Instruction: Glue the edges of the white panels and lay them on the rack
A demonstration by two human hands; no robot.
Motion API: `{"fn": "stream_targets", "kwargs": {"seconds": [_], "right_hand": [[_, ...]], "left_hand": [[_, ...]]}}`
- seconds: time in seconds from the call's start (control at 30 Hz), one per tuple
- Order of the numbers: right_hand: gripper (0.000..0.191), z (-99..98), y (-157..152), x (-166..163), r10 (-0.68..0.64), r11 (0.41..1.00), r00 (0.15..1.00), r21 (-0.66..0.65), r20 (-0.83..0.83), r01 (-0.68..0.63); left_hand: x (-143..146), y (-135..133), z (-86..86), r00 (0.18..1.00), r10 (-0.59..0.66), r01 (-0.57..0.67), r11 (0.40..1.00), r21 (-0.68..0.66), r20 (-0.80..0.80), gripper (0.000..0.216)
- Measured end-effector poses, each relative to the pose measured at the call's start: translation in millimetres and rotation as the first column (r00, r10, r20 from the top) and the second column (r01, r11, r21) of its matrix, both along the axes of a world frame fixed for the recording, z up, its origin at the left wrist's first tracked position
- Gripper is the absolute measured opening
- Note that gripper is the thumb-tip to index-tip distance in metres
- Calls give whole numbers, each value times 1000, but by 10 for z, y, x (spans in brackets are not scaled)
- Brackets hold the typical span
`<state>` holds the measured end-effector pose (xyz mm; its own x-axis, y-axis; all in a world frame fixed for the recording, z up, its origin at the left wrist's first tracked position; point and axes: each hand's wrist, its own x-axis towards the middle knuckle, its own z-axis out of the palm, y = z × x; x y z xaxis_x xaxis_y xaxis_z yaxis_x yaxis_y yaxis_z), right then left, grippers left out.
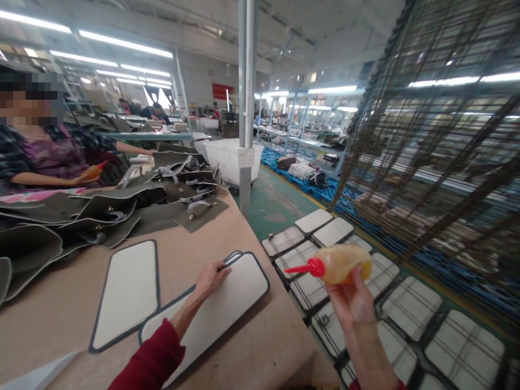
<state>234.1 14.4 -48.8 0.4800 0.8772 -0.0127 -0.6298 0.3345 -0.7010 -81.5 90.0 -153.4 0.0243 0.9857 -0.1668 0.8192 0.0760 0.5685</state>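
Observation:
My right hand (352, 300) is wrapped round a squeeze bottle (345, 262) of yellowish liquid, held up off the right side of the table, its red nozzle pointing left. On the table, the fingers of my left hand (212, 279) are closed at the upper edge of a white, dark-bordered panel (231, 303). Under and behind it, the edge of at least one more such panel (156, 323) shows. To the left, a separate white panel (128, 292) with a dark border lies flat, its corner close to the stack.
Dark grey pieces (154, 214) with straps are heaped on the table's far left. A person (57, 154) there holds another red-tipped bottle. On the right, several white panels (412, 306) lie on a wire rack, beside raised wire racks (430, 124). A post (245, 108) stands past the table.

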Motion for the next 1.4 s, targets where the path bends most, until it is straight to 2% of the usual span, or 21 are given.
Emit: {"fn": "stream_targets", "kwargs": {"seconds": [0.07, 0.13, 0.27, 0.37, 0.43, 0.57, 0.73, 0.87, 1.07, 1.23, 1.4], "right_hand": [[47, 109, 8, 54, 8, 999, 999, 40, 54, -10], [47, 270, -2, 134, 34, 996, 993, 80, 109, -43], [52, 674, -70, 302, 104, 969, 961, 190, 256, -156], [54, 941, -144, 390, 133, 938, 927, 257, 351, -232], [56, 1071, -196, 432, 152, 921, 904, 275, 400, -277], [58, 1232, -318, 507, 175, 903, 871, 278, 458, -328], [59, 1320, -500, 614, 177, 889, 856, 294, 485, -350], [61, 1351, -619, 684, 187, 885, 848, 289, 496, -364], [61, 1381, -719, 728, 242, 870, 831, 267, 501, -415], [60, 1353, -772, 772, 250, 870, 853, 281, 457, -406], [59, 1288, -836, 785, 274, 869, 859, 271, 433, -414]], "left_hand": [[7, -31, 181, 994, -93, 93, 996, 4, 52, 35], [25, -88, 438, 968, -212, 208, 977, 41, 132, 38], [108, -250, 1122, 870, -414, 417, 908, 51, 268, 42], [223, -382, 1627, 775, -569, 585, 811, 30, 275, 38], [319, -465, 1897, 731, -634, 656, 755, -5, 251, 35], [502, -598, 2245, 601, -742, 777, 630, 2, 296, 33], [651, -713, 2455, 471, -831, 865, 501, 32, 296, 34], [752, -811, 2562, 425, -868, 901, 434, -24, 258, 32], [840, -936, 2613, 439, -871, 897, 438, -55, 221, 31], [812, -973, 2595, 432, -861, 897, 441, -29, 268, 31], [751, -986, 2567, 460, -829, 875, 483, -6, 318, 30]]}}
